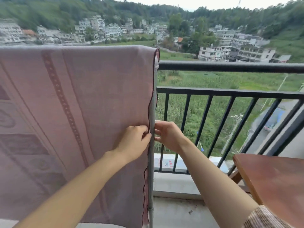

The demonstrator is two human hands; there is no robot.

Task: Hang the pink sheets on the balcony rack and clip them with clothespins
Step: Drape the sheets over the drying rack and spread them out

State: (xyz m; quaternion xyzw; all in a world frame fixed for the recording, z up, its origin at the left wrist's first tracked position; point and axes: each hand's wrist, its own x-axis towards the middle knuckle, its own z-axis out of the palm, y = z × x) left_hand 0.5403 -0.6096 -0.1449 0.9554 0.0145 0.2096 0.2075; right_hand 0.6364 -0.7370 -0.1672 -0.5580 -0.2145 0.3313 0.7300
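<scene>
A pink patterned sheet [74, 99] hangs draped over the top of the drying rack, filling the left half of the view. Its dark-stitched right edge runs down along the rack's grey upright pole [152, 112]. My left hand [134, 141] pinches that edge at mid height. My right hand [167, 134] is just across the pole, fingers closed at the same spot on the edge, touching pole and cloth. No clothespin is visible.
A black balcony railing [230, 67] with vertical bars runs behind the rack, over a low concrete ledge. A brown wooden table [271, 178] stands at the lower right. Fields and buildings lie far below.
</scene>
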